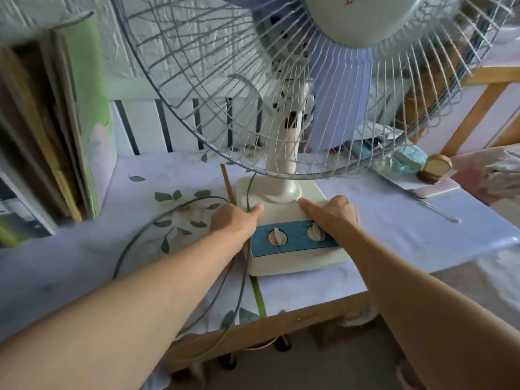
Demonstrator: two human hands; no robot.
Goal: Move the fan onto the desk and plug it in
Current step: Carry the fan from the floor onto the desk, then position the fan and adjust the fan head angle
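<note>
A cream table fan [284, 153] with a wire cage and blue blades stands on the desk [394, 237], which wears a pale lilac cloth with leaf prints. Its square base [281, 209] carries a blue panel with two knobs. My left hand [235, 220] grips the base's left side, thumb on top. My right hand [333, 213] grips the right side, fingers over the panel's right end. The fan's grey cord [157, 223] loops across the cloth on the left and drops over the front edge; its plug is out of sight.
Flat cardboard and boards [53, 130] lean against the wall at left. At right lie a small brown jar [434, 168], a teal object [408, 159] and a flat pale case [434, 190]. A wooden rail [478, 108] rises at right. The desk's front edge [281, 322] is close.
</note>
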